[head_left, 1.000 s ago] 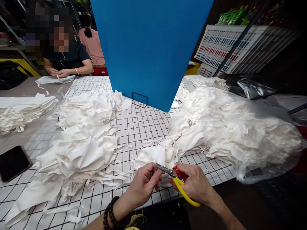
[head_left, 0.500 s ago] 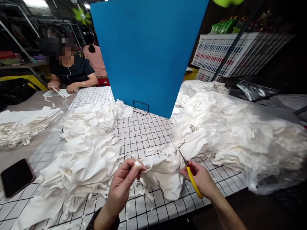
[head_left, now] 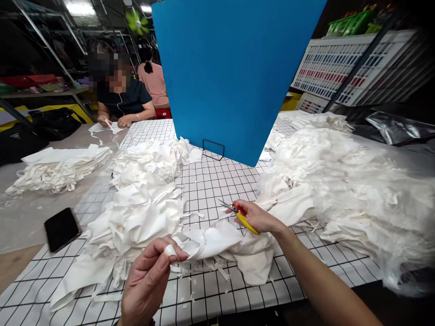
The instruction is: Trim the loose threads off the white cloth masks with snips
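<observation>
Low in the head view, my left hand (head_left: 151, 271) pinches the end of a white fabric piece (head_left: 217, 240) between thumb and fingers. The cloth stretches rightward from the pinch and lies in folds on the grid-patterned tablecloth (head_left: 217, 181). Above that cloth, my right hand (head_left: 253, 216) is wrapped round scissors (head_left: 245, 222) with yellow and red handles. Their slim metal blades point left and away from me. Small white scraps (head_left: 183, 299) are scattered near my left hand.
A heap of white fabric (head_left: 142, 213) lies left, and a larger one in clear plastic (head_left: 340, 181) right. A blue board (head_left: 234, 81) stands at the back on a wire stand. A phone (head_left: 63, 228) lies left. Across the table, a person (head_left: 124, 97) handles white cloth.
The view has turned a little left. My right hand has moved left and away from me with the scissors, over the cloth. My left hand has drawn the cloth end left and nearer.
</observation>
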Demonstrator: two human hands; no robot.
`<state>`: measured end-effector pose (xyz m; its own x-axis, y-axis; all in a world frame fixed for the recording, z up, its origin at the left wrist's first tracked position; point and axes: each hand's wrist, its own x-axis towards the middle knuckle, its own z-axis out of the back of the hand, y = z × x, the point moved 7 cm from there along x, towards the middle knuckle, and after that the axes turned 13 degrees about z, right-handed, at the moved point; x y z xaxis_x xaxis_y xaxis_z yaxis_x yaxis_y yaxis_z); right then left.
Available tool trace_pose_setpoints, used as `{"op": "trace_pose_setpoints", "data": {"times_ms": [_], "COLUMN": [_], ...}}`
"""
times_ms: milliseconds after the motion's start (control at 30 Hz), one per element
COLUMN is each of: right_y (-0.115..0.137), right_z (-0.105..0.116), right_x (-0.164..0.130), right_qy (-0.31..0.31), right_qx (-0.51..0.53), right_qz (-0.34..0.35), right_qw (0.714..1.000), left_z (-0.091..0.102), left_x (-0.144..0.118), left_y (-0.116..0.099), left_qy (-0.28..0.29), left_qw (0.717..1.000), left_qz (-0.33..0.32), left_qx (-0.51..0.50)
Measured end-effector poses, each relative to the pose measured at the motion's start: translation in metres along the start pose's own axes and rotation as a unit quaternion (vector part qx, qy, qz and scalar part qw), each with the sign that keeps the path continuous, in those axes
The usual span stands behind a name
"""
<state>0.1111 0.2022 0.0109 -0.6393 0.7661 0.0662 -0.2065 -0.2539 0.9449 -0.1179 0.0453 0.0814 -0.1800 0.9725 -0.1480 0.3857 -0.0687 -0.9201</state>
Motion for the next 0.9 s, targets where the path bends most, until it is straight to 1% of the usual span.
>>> {"op": "trace_pose_setpoints", "data": {"times_ms": [67, 133, 167, 200, 233, 267, 300, 367, 467, 533, 567, 600, 633, 667, 700, 733, 767, 800, 833, 900], "right_y": [0.006, 0.007, 0.004, 0.0, -0.005, -0.01, -0.013, -0.017, -0.007, 0.009, 0.019, 0.032, 0.044, 0.056, 0.065, 0.071, 0.072, 0.069, 0.063, 0.043], "right_z": [-0.032, -0.065, -0.078, -0.086, -0.091, -0.091, -0.086, -0.065, -0.013, 0.026, 0.046, 0.064, 0.079, 0.089, 0.093, 0.092, 0.086, 0.077, 0.065, 0.042], "right_x": [0.011, 0.013, 0.012, 0.011, 0.01, 0.01, 0.01, 0.012, 0.018, 0.019, 0.016, 0.011, 0.002, -0.008, -0.019, -0.029, -0.038, -0.046, -0.055, -0.074], "right_qy": [0.101, 0.211, 0.249, 0.273, 0.282, 0.274, 0.254, 0.19, 0.049, -0.059, -0.123, -0.188, -0.251, -0.298, -0.323, -0.32, -0.292, -0.249, -0.192, -0.078], "right_qx": [0.084, 0.138, 0.141, 0.134, 0.122, 0.111, 0.103, 0.091, 0.069, 0.046, 0.025, -0.003, -0.038, -0.077, -0.116, -0.151, -0.182, -0.208, -0.229, -0.245], "right_qz": [0.014, 0.01, 0.003, -0.003, -0.007, -0.008, -0.007, 0.0, 0.029, 0.058, 0.083, 0.113, 0.145, 0.171, 0.187, 0.19, 0.178, 0.158, 0.134, 0.08], "right_qw": [0.991, 0.968, 0.958, 0.953, 0.952, 0.955, 0.962, 0.978, 0.996, 0.995, 0.989, 0.976, 0.956, 0.936, 0.92, 0.916, 0.922, 0.933, 0.945, 0.963], "left_z": [0.002, 0.007, 0.01, 0.015, 0.019, 0.025, 0.03, 0.037, 0.041, 0.041, 0.04, 0.038, 0.036, 0.035, 0.034, 0.035, 0.038, 0.043, 0.049, 0.066], "left_x": [-0.002, -0.003, -0.004, -0.004, -0.005, -0.005, -0.006, -0.007, -0.004, 0.001, 0.004, 0.009, 0.014, 0.02, 0.027, 0.034, 0.041, 0.047, 0.053, 0.06], "left_y": [-0.003, -0.008, -0.012, -0.016, -0.021, -0.026, -0.031, -0.036, -0.033, -0.028, -0.026, -0.024, -0.022, -0.018, -0.014, -0.008, 0.001, 0.011, 0.023, 0.046], "left_qy": [0.008, 0.015, 0.017, 0.019, 0.019, 0.015, 0.013, 0.014, 0.025, 0.021, 0.017, 0.014, 0.012, 0.011, 0.009, 0.006, 0.0, -0.009, -0.018, -0.039], "left_qw": [1.0, 0.999, 0.999, 0.998, 0.996, 0.995, 0.994, 0.995, 0.996, 0.996, 0.997, 0.997, 0.997, 0.996, 0.995, 0.994, 0.992, 0.99, 0.986, 0.967], "left_qz": [-0.004, -0.01, -0.015, -0.02, -0.026, -0.034, -0.041, -0.042, -0.032, -0.042, -0.054, -0.066, -0.08, -0.091, -0.101, -0.105, -0.101, -0.088, -0.068, -0.022], "left_qx": [-0.01, -0.032, -0.048, -0.063, -0.077, -0.089, -0.096, -0.093, -0.083, -0.074, -0.061, -0.042, -0.022, 0.0, 0.02, 0.043, 0.07, 0.106, 0.151, 0.252]}}
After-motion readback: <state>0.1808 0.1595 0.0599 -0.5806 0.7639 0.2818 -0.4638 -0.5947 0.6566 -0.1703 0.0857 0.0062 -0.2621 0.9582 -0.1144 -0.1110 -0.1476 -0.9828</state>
